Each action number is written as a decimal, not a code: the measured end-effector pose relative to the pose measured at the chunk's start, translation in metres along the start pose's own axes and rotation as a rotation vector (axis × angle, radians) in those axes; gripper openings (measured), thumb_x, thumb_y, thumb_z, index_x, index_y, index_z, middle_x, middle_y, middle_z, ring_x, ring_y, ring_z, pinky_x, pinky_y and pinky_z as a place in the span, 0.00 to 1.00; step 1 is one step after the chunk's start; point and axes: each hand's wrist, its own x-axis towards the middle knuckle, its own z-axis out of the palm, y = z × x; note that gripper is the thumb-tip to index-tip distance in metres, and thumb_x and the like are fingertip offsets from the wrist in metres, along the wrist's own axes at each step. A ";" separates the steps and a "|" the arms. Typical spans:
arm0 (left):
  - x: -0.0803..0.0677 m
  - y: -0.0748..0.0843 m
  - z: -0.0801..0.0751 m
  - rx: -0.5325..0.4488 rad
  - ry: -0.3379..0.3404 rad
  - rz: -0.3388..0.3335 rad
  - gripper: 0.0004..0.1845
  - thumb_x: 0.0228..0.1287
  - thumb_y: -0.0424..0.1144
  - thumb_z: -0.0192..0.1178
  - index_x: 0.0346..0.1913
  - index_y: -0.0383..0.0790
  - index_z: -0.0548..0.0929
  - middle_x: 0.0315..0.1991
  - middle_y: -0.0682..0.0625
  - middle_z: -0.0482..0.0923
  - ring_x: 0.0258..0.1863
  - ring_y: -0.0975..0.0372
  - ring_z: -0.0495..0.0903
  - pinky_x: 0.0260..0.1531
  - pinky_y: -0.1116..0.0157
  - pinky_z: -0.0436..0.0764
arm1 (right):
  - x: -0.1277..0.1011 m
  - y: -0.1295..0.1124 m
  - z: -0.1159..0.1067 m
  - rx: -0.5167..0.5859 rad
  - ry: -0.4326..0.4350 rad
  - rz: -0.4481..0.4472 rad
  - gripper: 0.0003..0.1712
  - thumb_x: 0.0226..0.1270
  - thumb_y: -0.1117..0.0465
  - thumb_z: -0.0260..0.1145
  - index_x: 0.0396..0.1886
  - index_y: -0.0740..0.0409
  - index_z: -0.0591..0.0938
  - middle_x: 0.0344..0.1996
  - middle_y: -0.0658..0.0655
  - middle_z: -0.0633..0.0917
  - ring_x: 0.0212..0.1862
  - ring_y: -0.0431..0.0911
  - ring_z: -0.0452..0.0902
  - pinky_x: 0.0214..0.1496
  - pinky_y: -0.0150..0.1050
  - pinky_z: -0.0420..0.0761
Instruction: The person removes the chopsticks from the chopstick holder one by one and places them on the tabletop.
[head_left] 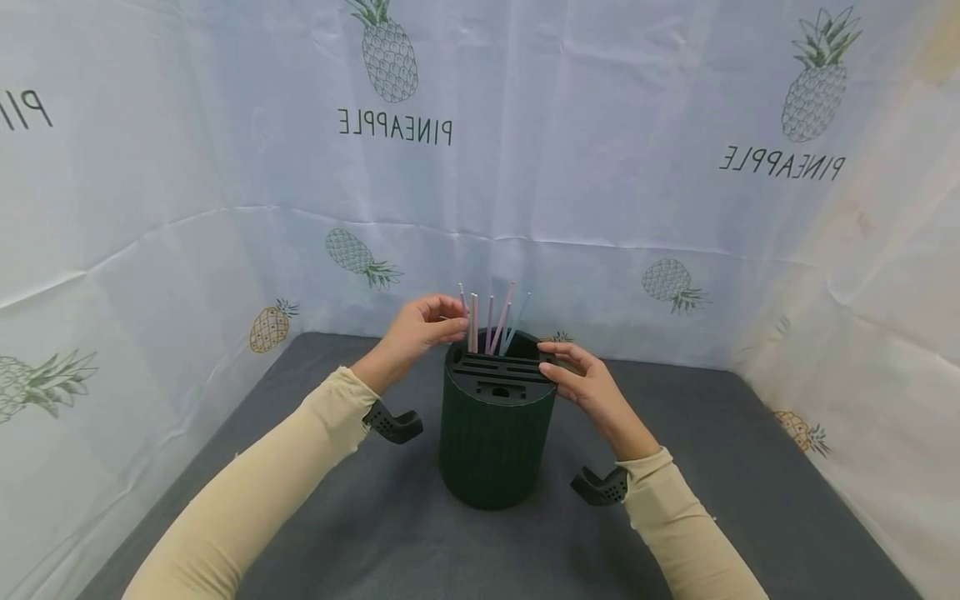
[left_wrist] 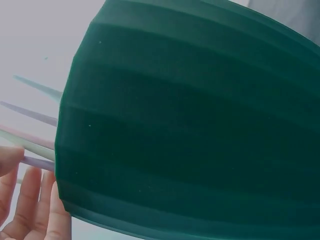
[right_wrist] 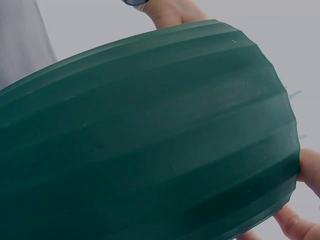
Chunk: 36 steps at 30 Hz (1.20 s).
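Observation:
A dark green ribbed holder (head_left: 495, 454) stands upright on the table, with a black slotted insert (head_left: 501, 369) across the near part of its top. Several thin pastel straws (head_left: 491, 325) rise from the opening behind the insert. My left hand (head_left: 420, 327) is at the left side of that opening and pinches a purple straw (left_wrist: 39, 163) between thumb and fingers, its lower end hidden inside the holder. On the other side, my right hand (head_left: 588, 385) grips the right rim, thumb near the insert's edge and fingers along the holder's wall (right_wrist: 200, 125).
A dark grey cloth (head_left: 360, 517) covers the table. White curtains with pineapple prints (head_left: 525, 183) surround it at the back and both sides. Black wrist mounts (head_left: 397, 423) hang below both sleeves, on either side of the holder.

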 end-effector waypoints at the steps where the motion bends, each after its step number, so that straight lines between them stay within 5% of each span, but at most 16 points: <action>1: 0.000 0.000 0.000 0.000 0.000 -0.003 0.09 0.66 0.32 0.61 0.47 0.35 0.77 0.43 0.51 0.79 0.45 0.63 0.80 0.55 0.55 0.80 | 0.000 0.000 0.000 0.000 0.001 0.001 0.30 0.70 0.50 0.62 0.68 0.53 0.69 0.72 0.57 0.60 0.74 0.55 0.53 0.69 0.62 0.64; 12: 0.000 0.002 -0.001 -0.020 0.000 -0.014 0.07 0.68 0.31 0.59 0.46 0.35 0.76 0.42 0.51 0.78 0.44 0.63 0.81 0.52 0.59 0.82 | 0.000 0.002 0.000 0.002 0.004 0.017 0.30 0.70 0.50 0.62 0.68 0.54 0.69 0.73 0.58 0.58 0.74 0.55 0.53 0.70 0.61 0.63; 21: 0.005 0.044 -0.012 -0.095 0.039 0.202 0.04 0.66 0.29 0.60 0.41 0.39 0.78 0.37 0.53 0.79 0.39 0.64 0.82 0.51 0.58 0.83 | 0.000 0.001 0.000 -0.002 0.005 0.015 0.31 0.70 0.48 0.62 0.69 0.52 0.69 0.73 0.56 0.59 0.75 0.53 0.51 0.69 0.61 0.64; 30: 0.003 0.127 -0.045 -0.354 0.300 0.472 0.06 0.61 0.24 0.63 0.38 0.36 0.80 0.33 0.47 0.79 0.31 0.60 0.82 0.40 0.64 0.86 | -0.001 0.002 -0.003 -0.001 0.005 0.012 0.30 0.71 0.49 0.61 0.69 0.53 0.69 0.74 0.56 0.59 0.76 0.53 0.49 0.69 0.62 0.63; 33: -0.001 0.139 -0.061 -0.393 0.398 0.476 0.07 0.59 0.27 0.65 0.39 0.35 0.80 0.33 0.46 0.78 0.30 0.60 0.81 0.38 0.65 0.86 | -0.001 0.002 -0.002 -0.006 0.002 0.004 0.30 0.71 0.50 0.61 0.69 0.54 0.68 0.74 0.56 0.59 0.76 0.54 0.49 0.69 0.63 0.63; 36: -0.005 0.130 -0.076 -0.373 0.452 0.404 0.08 0.59 0.29 0.66 0.40 0.35 0.81 0.33 0.47 0.78 0.31 0.60 0.81 0.35 0.68 0.86 | -0.001 0.002 -0.001 -0.005 -0.002 -0.002 0.30 0.72 0.50 0.61 0.69 0.55 0.68 0.74 0.57 0.58 0.76 0.54 0.49 0.69 0.63 0.63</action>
